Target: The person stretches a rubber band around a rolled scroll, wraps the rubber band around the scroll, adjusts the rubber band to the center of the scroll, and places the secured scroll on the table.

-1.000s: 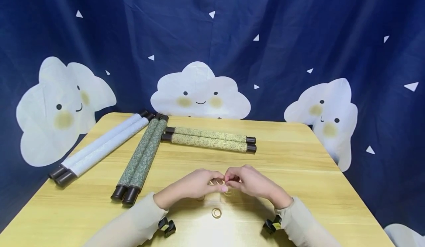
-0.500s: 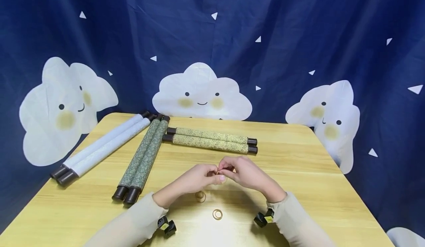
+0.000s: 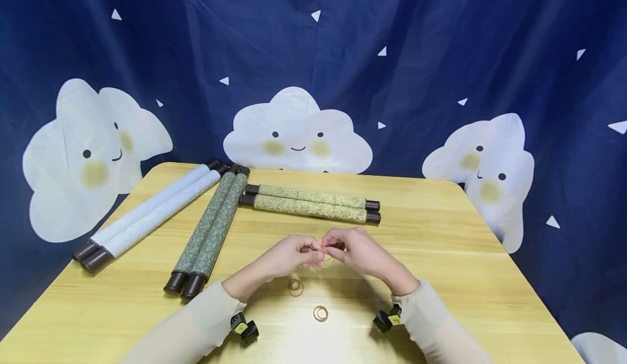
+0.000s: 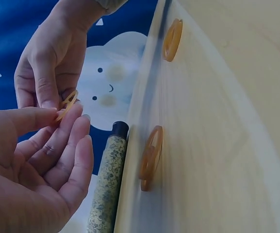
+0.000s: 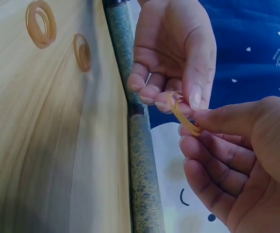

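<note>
In the head view my left hand (image 3: 289, 256) and right hand (image 3: 361, 252) meet above the front middle of the table. Between their fingertips is a thin amber rubber band (image 5: 179, 116), looped over on itself in the right wrist view. Thumb and forefinger of each hand pinch it; the other left fingers are spread loosely beneath, as the left wrist view shows. Below the hands, two more looped rubber bands lie on the tabletop: one coil (image 3: 315, 314) closer to me, another coil (image 3: 296, 294) nearer the left hand.
Behind the hands lies a pair of yellow patterned scroll rolls (image 3: 313, 203) with dark end caps. Green scroll rolls (image 3: 210, 233) and pale blue ones (image 3: 157, 214) slant across the left of the wooden table (image 3: 441, 277). A dark blue cloud-print curtain (image 3: 196, 37) hangs behind.
Both hands have moved slightly away from me, the right one also leftward. The coil near the left hand has come into full view. The hands still hold the rubber band between them.
</note>
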`<state>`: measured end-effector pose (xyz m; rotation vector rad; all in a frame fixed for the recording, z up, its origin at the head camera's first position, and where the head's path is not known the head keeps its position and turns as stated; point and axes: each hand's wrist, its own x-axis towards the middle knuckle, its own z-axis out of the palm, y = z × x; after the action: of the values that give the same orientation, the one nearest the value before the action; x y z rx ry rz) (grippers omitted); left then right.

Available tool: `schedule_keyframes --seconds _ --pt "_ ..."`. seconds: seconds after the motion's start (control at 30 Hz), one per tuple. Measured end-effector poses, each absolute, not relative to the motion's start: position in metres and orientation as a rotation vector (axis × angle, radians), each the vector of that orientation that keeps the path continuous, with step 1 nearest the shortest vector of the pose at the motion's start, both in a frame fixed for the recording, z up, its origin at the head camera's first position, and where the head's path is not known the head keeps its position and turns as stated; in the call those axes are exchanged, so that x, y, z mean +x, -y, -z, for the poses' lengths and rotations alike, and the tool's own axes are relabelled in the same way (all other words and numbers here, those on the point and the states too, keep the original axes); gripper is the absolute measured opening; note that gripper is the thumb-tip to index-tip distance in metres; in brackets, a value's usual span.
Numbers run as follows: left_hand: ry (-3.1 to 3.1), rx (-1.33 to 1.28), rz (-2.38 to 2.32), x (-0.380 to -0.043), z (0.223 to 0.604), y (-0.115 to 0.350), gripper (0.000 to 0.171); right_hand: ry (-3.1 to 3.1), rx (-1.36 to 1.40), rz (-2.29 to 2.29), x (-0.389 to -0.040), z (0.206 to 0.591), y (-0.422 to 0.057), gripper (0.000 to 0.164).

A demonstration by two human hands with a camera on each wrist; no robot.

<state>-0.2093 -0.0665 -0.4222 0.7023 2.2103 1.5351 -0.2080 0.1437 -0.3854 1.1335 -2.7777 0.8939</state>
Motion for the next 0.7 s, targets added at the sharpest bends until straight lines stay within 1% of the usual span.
schedule_keyframes --seconds 0.2,0.47,0.7 --pt "-2.228 0.706 -1.523 -0.211 0.422 0.068 0.009 2.799 1.134 -0.899 -0.208 0.384 -0.146 0.005" --pt "-2.262 0.696 -1.493 -0.211 0.420 0.071 0.015 2.821 1.120 -0.898 -0.209 0.383 -0.151 0.009" --pt "-2.264 0.707 -1.493 -0.211 0.421 0.070 0.012 2.804 1.057 -0.949 -0.208 0.379 -0.156 0.009"
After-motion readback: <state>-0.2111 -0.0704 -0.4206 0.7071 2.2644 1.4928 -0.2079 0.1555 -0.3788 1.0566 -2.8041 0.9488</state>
